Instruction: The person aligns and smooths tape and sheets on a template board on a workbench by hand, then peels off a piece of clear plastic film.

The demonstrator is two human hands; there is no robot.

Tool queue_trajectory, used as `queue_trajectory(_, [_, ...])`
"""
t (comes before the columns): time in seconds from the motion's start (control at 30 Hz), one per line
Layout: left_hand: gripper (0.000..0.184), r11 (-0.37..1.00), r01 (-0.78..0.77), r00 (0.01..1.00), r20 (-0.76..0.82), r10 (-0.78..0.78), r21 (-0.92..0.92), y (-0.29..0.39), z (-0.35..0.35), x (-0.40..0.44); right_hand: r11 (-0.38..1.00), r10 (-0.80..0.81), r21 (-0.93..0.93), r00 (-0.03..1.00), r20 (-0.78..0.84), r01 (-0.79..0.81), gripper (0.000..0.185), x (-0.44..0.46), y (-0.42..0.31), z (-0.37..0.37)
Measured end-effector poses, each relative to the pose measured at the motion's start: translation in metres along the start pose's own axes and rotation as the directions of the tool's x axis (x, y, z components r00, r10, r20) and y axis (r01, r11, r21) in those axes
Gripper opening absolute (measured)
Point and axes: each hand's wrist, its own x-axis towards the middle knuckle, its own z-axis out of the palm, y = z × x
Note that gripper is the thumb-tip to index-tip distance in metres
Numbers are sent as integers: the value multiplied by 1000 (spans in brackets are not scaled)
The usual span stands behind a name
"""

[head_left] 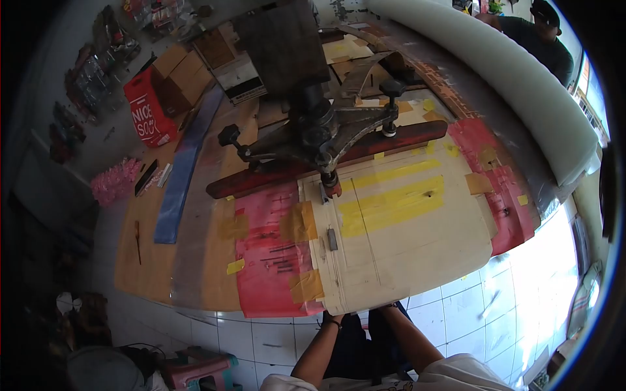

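My left hand (332, 319) is at the near edge of the work table, its fingers hidden beneath the edge. Close by, my right hand (388, 307) is likewise mostly covered by the table edge, so its fingers do not show. Directly above both hands lies a cream board (417, 241) with yellow tape strips and pencil lines. Red sheeting (270, 280) is taped along its left side. A small grey block (332, 239) rests on the board. Over the board's far part stands a dark metal press head (319, 127) with a long red-black bar (417, 138) across it.
A blue strip (179, 189) and a thin tool with an orange handle (137, 238) lie on the table's left. Behind them is a red bag (147, 111). A thick white roll (495, 85) runs along the right, near another person (538, 42). A stool (199, 368) stands lower left.
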Motion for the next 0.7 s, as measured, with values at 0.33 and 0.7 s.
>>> queue_trajectory(0.33, [55, 998, 56, 998, -11, -56, -20, -5, -9, 1, 992, 95, 76, 995, 22, -97, 65, -2, -8, -8])
queue_trajectory(0.7, [51, 995, 87, 995, -39, -89, -44, -9, -13, -7, 984, 129, 122, 991, 32, -132, 66, 3, -4, -4])
